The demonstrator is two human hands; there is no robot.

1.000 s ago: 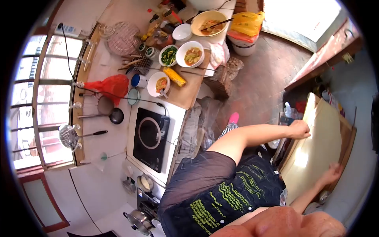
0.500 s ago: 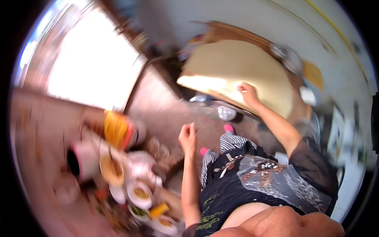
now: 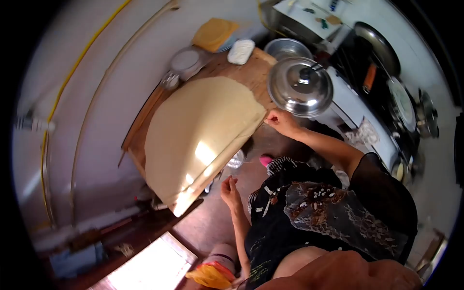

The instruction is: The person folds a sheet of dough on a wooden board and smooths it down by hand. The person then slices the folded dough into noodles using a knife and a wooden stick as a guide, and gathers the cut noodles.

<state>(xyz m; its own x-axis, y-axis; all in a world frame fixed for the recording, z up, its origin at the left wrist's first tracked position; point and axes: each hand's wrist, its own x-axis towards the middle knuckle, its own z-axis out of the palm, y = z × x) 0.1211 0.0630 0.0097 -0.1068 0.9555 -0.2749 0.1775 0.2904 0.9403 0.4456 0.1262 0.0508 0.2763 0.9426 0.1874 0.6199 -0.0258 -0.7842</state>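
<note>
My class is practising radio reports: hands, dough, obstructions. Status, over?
Right hand at right corner of dough, grip unclear. Left hand off the dough. Dough spread flat on table. Steel lid close by right hand.

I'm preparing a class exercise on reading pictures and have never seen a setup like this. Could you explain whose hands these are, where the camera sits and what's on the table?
There is no machine here: these are a person's own bare hands. One camera, worn on the head, looks forward and down. On the brown wooden tabletop lies a broad, pale-yellow, half-round sheet, apparently dough. The right hand has its fingertips at the sheet's corner; whether they pinch it is too small to tell. The left hand is in the air off the front edge, with nothing visible in it. A shiny, round metal lid with a black knob is beyond the right hand.
</note>
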